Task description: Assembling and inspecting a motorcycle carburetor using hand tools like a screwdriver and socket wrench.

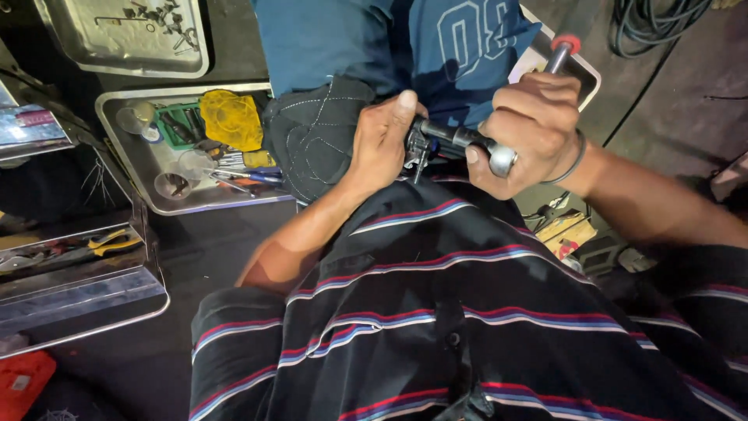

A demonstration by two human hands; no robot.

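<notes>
Both hands' grip [448, 140] around metal tool [460, 139]

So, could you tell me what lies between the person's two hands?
In the head view, a small dark metal part bridges the left hand and the right hand.

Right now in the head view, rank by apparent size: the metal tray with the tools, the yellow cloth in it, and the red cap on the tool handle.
1. Metal tray
2. Yellow cloth
3. Red cap, clearly smallest
</notes>
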